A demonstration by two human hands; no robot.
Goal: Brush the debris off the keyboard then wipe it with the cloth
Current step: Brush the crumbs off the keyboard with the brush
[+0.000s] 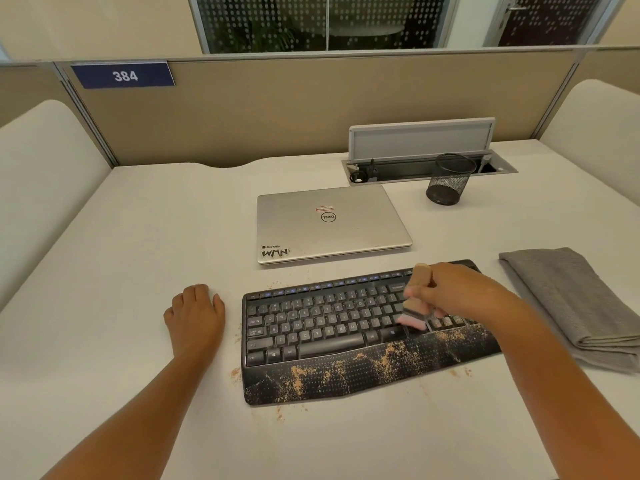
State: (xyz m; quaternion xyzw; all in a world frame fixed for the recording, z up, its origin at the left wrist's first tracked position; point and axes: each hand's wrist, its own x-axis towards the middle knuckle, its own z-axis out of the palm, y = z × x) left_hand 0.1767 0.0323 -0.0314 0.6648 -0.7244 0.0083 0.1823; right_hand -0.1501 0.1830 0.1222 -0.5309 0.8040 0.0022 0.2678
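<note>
At the upper left of the frame a blue plate (123,75) on the beige partition (277,109) reads "384" in white. Below it, at the left of centre, the left hand (195,317) rests palm down on the white desk (114,244), fingers loosely curled under and holding nothing, just beside the left edge of the keyboard without touching it; open desk runs from this hand out to the left edge of the frame. In the middle lies a closed silver laptop (332,225), its lid showing the Dell roundel upside down, a small red-and-white label too small to read, and a sticker at its near left corner reading "Devfolio" above "WMN". Just below it the black keyboard (346,337) sits slightly askew, key legends blurred, with tan debris (391,355) scattered over its palm rest and a little on the desk at its left and lower edges. Over the keyboard's right part the right hand (450,292) grips the wooden handle of a small brush (414,306), whose pink bristles touch the keys; the brush is motion-blurred, and hand and forearm hide the keyboard's right end. At upper right an open cable tray (429,168) with raised lid and a black mesh pen cup (449,180) stand well behind. At the far right the folded grey cloth (571,303) lies on the desk near the keyboard's right end, its lower corner crossed by the forearm.
</note>
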